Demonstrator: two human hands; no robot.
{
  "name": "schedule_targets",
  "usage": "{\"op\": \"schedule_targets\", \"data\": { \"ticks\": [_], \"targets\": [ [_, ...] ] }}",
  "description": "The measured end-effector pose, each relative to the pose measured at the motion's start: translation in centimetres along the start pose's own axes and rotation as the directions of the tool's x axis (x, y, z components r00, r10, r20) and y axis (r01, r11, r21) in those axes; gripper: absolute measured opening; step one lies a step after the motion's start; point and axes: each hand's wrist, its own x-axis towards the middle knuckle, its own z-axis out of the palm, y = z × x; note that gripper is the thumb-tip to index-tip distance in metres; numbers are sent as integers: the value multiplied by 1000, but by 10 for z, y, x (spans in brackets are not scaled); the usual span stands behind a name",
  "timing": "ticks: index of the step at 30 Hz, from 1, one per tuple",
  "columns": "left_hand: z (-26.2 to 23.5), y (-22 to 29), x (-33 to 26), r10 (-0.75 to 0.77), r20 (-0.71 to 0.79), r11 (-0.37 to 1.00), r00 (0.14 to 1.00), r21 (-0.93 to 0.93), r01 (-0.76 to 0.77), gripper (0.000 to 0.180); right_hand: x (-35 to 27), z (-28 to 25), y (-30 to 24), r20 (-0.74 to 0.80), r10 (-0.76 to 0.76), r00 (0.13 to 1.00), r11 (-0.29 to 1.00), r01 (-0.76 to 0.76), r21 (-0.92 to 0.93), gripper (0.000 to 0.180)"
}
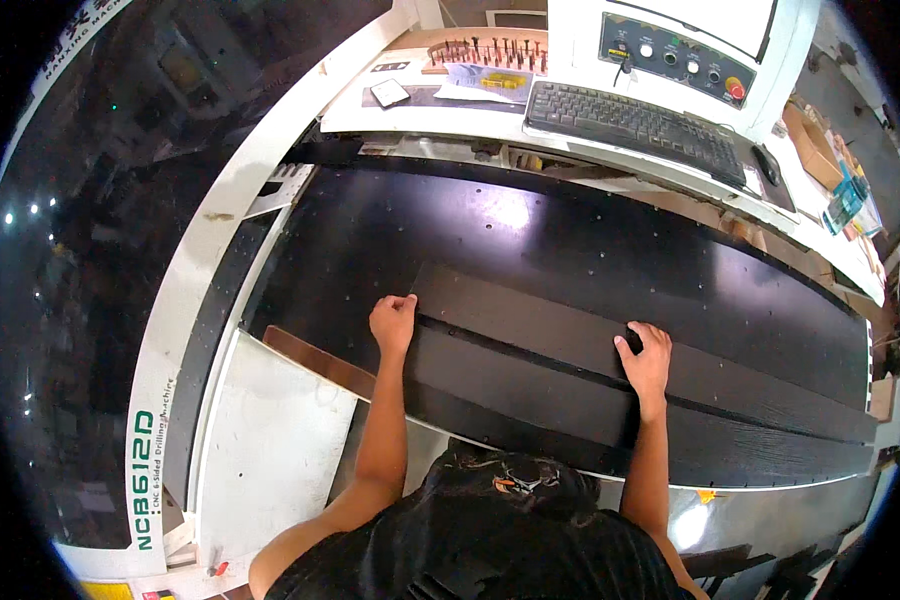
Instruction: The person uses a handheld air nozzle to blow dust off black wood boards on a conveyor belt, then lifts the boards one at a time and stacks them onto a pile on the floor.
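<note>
Two long, narrow dark brown boards lie side by side on a black tabletop, with a thin dark gap between them. My left hand (393, 322) is closed at the left end of the far board (520, 305), its fingertips pinched against the corner. Further right, my right hand (647, 355) rests over the same board near its closer edge, thumb and curved fingers apart. The near board (515, 385) lies below the far one, and my right wrist crosses above it. What the right palm touches is hidden.
Beyond the black tabletop (370, 220) a white console carries a keyboard (630, 125), a mouse (767, 165), a phone (390, 93) and a rack of bits (485, 55). A control panel (678, 60) with knobs stands behind. A white machine frame (185, 270) curves along the left.
</note>
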Motion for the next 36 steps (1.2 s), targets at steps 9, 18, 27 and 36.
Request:
{"op": "schedule_targets", "data": {
  "ticks": [9, 18, 27, 36],
  "targets": [
    [-6, 3, 6, 28, 80, 997, 996, 71, -33, 45, 1, -2, 14, -16, 87, 996, 996, -87, 15, 35],
    [-11, 8, 5, 14, 118, 993, 993, 117, -28, 48, 1, -3, 13, -23, 172, 985, 985, -173, -18, 37],
    [-11, 18, -2, -7, 142, 991, 990, 136, -12, 47, -2, -2, 16, -18, 183, 983, 983, -183, -17, 38],
    [-11, 12, -1, 1, 161, 995, 987, 99, -17, 48, -3, -2, 14, -27, 166, 986, 985, -167, -47, 38]
  ]
}}
